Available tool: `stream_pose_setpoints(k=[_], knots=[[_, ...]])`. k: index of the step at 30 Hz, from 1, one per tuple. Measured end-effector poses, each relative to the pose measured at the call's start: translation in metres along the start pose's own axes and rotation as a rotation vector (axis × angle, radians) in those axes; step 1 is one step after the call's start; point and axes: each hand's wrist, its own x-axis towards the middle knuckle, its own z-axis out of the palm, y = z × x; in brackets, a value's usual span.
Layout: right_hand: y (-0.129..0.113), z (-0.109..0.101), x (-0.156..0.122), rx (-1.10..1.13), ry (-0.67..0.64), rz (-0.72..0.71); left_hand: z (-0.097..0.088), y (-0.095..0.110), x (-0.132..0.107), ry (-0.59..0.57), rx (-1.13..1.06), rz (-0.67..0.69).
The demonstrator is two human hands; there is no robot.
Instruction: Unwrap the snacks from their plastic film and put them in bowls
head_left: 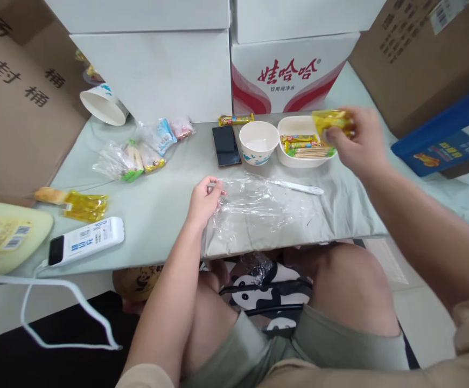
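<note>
My left hand (205, 200) pinches the left edge of a clear plastic bag (254, 207) that lies flat on the pale green table (157, 199). My right hand (357, 141) is raised over the white oval bowl (287, 156) and grips a yellow snack packet (331, 121). The oval bowl holds several wrapped snacks. To its left stands a small round white bowl (258, 143), and a white plastic knife (299, 187) lies in front of both bowls.
A dark phone (226, 145) lies beside the round bowl, a yellow candy bar (235, 119) behind it. Wrapped snacks (137, 153), a tipped paper cup (103, 105), a yellow packet (84, 206) and a white power bank (86, 241) lie left. Cardboard boxes (153, 70) wall the back.
</note>
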Motion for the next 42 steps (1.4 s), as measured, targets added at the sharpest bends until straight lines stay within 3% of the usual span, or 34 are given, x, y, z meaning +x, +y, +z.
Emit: stream_pose_setpoints(k=[4,6,8,11,14,16,19,22,27,29,37,42], knots=[[0.001,0.016,0.047,-0.268,-0.248,0.064,0.002,0.001,0.001,-0.019,-0.004,0.012],[-0.002,0.026,0.059,-0.343,-0.425,0.119,0.002,0.001,0.002,-0.023,-0.005,0.012],[-0.009,0.03,0.063,-0.37,-0.492,0.146,0.002,0.002,0.002,-0.029,-0.005,0.006],[-0.029,0.022,0.05,-0.327,-0.336,0.054,0.002,0.003,0.002,-0.045,-0.016,-0.004],[-0.058,0.018,0.006,-0.239,-0.222,-0.084,0.001,0.005,0.001,-0.105,-0.04,0.005],[-0.074,0.029,-0.035,-0.102,-0.337,-0.242,-0.001,0.007,0.0,-0.195,-0.053,0.006],[-0.084,0.057,-0.091,0.025,-0.478,-0.367,-0.004,0.008,-0.002,-0.281,-0.023,-0.016],[-0.08,0.075,-0.117,0.035,-0.44,-0.262,-0.01,0.008,-0.003,-0.22,0.022,-0.037],[-0.072,0.065,-0.11,0.193,-0.397,0.111,-0.017,0.011,-0.004,-0.29,-0.037,-0.074],[-0.073,0.059,-0.105,0.273,-0.387,0.184,-0.018,0.013,-0.005,-0.302,-0.082,-0.069],[-0.074,0.065,-0.1,0.311,-0.475,0.002,-0.023,0.014,-0.007,-0.413,-0.216,-0.086],[-0.087,0.051,-0.097,0.458,-0.347,0.131,-0.031,0.01,-0.002,-0.37,-0.249,-0.035]])
